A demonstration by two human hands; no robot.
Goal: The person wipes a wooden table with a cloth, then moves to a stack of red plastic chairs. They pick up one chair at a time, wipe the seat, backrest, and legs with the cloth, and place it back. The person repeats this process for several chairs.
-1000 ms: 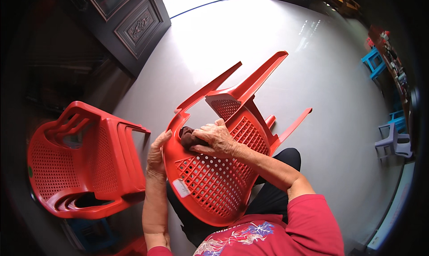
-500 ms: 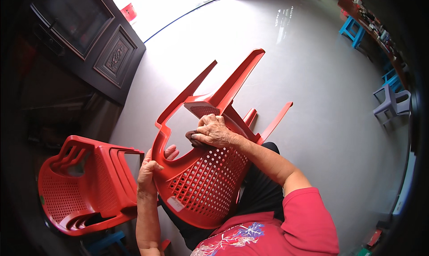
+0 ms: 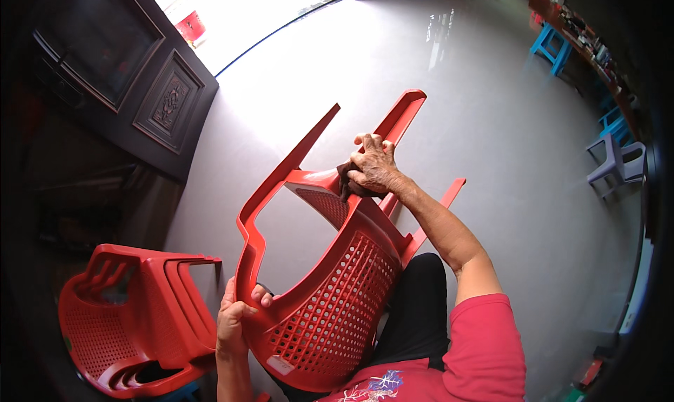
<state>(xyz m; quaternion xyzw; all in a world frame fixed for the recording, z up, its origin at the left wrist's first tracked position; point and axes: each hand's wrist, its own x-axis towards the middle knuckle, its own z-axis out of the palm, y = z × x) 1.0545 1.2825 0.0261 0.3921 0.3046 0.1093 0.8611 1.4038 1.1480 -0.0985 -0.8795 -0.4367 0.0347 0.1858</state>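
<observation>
A red plastic armchair (image 3: 330, 311) lies tilted across my lap, its perforated back toward me and its legs pointing away. My left hand (image 3: 237, 318) is closed round the curved arm, near where it joins the backrest. In my right hand (image 3: 373, 165) is a dark brown cloth (image 3: 351, 183), pressed on the chair where a leg meets the seat. The fingers of that hand are bent over the cloth and the leg, and part of the cloth is hidden beneath them.
Several red chairs stand stacked (image 3: 165, 304) at my left. A dark carved door (image 3: 168, 111) is open at the far left, beside a bright doorway. Along the right wall stand a blue stool (image 3: 551, 48), a grey chair (image 3: 616, 165) and a cluttered table (image 3: 579, 41).
My right hand has slid the cloth away from me, from the arm's inner edge up to the leg. The chair has shifted and turned slightly; my left hand sits lower on its arm.
</observation>
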